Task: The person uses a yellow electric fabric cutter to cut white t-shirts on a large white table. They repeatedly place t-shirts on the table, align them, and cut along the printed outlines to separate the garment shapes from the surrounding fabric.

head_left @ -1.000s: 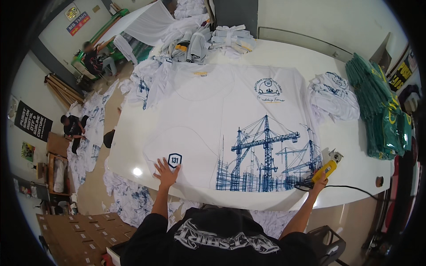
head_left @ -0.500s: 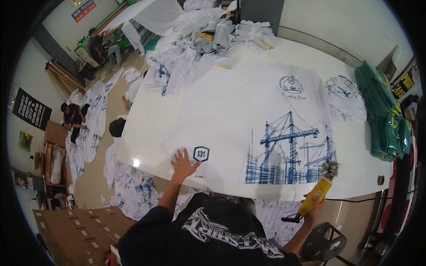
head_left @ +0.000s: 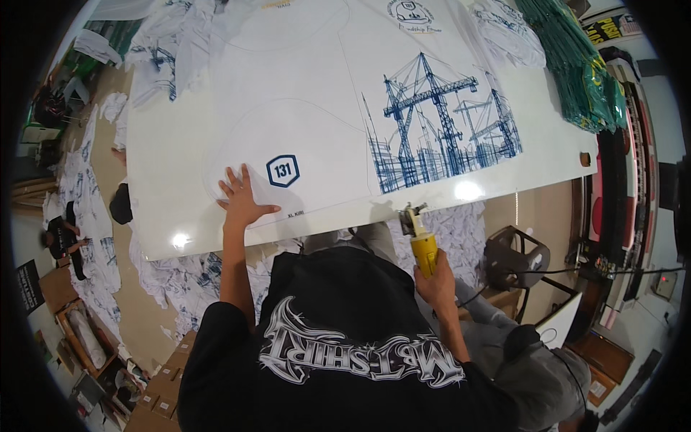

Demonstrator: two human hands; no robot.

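Observation:
White fabric [head_left: 309,129] printed with blue construction cranes [head_left: 425,108] and a dark blue hexagon badge [head_left: 283,171] lies spread on the table. My left hand [head_left: 243,201] rests flat on it, fingers spread, just left of the badge. In my right hand [head_left: 437,282] is a yellow handheld electric fabric cutter [head_left: 425,252], gripped by its body. The cutter's metal head points away from me at the table's near edge, close to the lower left corner of the crane print. Whether the blade touches the fabric I cannot tell.
The white table [head_left: 497,183] has a crumpled fabric heap [head_left: 191,50] far left and green plastic-wrapped packs [head_left: 568,68] far right. Fabric pieces [head_left: 461,230] lie below its near edge. A dark stool [head_left: 515,259] and a black cable [head_left: 612,271] are at right. A person [head_left: 68,241] works at left.
The view has shifted and turned. My right hand has brought the cutter leftward from the print's lower right corner to near its lower left. My left hand stays flat beside the badge.

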